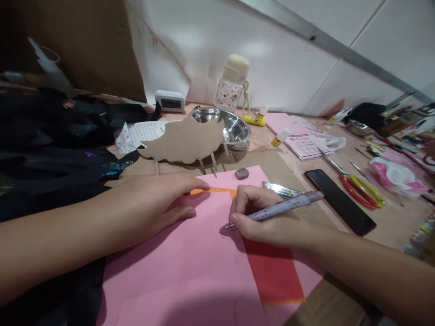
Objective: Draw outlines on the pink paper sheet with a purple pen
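My right hand is closed on a pale purple pen, its tip on the pink paper. Faint curved lines show on that sheet near the tip and lower down. My left hand lies on the paper's upper left part, thumb and fingers apart, holding nothing. Red paper and an orange edge stick out from under the pink sheet. Just above my right hand sits a small grey-brown eraser-like lump.
Behind are a cardboard cutout, a metal bowl, a bottle and a small digital clock. To the right lie a black phone and scissors. Dark cloth covers the left.
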The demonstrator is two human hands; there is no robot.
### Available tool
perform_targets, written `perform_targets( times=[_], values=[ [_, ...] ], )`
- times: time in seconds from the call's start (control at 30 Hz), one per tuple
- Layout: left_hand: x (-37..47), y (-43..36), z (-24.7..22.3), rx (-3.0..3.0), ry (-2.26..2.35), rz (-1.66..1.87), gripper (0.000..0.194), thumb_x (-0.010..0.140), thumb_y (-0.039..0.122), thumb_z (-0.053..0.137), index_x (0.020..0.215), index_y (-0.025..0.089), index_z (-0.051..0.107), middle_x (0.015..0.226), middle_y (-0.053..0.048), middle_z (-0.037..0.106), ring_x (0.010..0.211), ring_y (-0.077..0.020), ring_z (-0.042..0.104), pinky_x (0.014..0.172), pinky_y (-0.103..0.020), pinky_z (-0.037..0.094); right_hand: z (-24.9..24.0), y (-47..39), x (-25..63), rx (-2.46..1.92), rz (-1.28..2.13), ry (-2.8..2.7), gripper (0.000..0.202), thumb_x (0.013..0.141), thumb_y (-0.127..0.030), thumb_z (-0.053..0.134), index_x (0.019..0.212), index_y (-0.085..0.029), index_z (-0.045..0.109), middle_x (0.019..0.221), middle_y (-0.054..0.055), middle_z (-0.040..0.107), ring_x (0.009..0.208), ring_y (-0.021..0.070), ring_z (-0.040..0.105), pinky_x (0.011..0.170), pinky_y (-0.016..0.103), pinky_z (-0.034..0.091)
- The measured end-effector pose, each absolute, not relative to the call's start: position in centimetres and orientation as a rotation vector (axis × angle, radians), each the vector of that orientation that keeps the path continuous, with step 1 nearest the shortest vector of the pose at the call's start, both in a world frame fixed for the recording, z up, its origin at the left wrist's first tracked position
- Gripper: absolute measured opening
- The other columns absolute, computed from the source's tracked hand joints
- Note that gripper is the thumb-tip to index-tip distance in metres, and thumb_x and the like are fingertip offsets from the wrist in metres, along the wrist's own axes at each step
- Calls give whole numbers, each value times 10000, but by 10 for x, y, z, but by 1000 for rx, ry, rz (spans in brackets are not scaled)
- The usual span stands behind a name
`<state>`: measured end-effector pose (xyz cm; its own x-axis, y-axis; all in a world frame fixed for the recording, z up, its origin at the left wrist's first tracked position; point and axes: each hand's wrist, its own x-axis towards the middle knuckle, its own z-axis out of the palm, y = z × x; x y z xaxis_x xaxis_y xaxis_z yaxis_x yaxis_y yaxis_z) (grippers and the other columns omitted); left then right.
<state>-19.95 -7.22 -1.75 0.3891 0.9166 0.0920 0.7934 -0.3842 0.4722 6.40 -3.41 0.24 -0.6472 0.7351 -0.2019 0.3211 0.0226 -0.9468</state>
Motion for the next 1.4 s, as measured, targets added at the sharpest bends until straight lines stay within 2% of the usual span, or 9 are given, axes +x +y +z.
perform_targets(
  times=[0.1,0.2,0.33,0.4,0.5,0.63,1.0,1.4],
  values=[
    [-202,-73,-15,2326,1408,475,309,1024,471,601,1307,389,694,1228,7,793,1060,-282,737,785,-347,528,3,-35,62,-1119,1632,-1990,213,758,-285,692,647,-256,512,629,-7,667,629,191,760,526,255,583],
    [-202,-74,-11,2380,1372,480,267,1061,464,548,1249,373,713,1171,-7,762,945,-246,716,762,-343,513,5,-35,60,-1154,1611,-2042,185,740,-301,656,636,-261,507,620,7,673,615,206,763,451,233,529],
    [-195,-77,-5,2613,1412,530,284,1098,394,495,1175,359,766,1278,-52,677,1032,-268,644,829,-385,462,7,-34,58,-1176,1580,-2101,172,728,-307,635,628,-261,502,628,19,690,616,204,761,440,222,506],
    [-190,-81,-4,2716,1290,629,270,1090,341,516,1104,360,784,1198,-32,691,990,-249,614,817,-373,421,7,-33,59,-1173,1542,-2136,170,729,-306,631,623,-256,508,636,20,693,605,189,748,451,218,502],
    [-184,-88,-5,2643,1054,705,306,1078,248,508,1030,331,798,968,-6,689,798,-184,584,694,-326,388,6,-33,60,-1160,1475,-2182,172,735,-302,631,621,-249,514,627,10,675,570,166,715,446,208,475],
    [-180,-94,-7,2529,950,603,361,1020,140,483,1072,302,802,931,-6,701,799,-175,625,673,-308,443,5,-32,60,-1143,1471,-2202,154,738,-273,625,631,-246,517,635,3,673,550,155,692,423,199,457],
    [-184,-93,-12,2524,953,573,328,1035,171,506,1082,333,787,902,7,675,800,-178,614,672,-298,430,6,-35,61,-1187,1527,-2134,147,749,-277,638,659,-253,523,659,2,701,598,164,706,487,222,508],
    [-182,-94,-9,2520,976,537,324,1019,168,517,1060,324,798,893,-7,692,797,-188,631,658,-299,447,3,-32,63,-1186,1501,-2133,184,794,-289,668,686,-248,525,683,-8,689,600,144,652,514,233,465]
  ],
)
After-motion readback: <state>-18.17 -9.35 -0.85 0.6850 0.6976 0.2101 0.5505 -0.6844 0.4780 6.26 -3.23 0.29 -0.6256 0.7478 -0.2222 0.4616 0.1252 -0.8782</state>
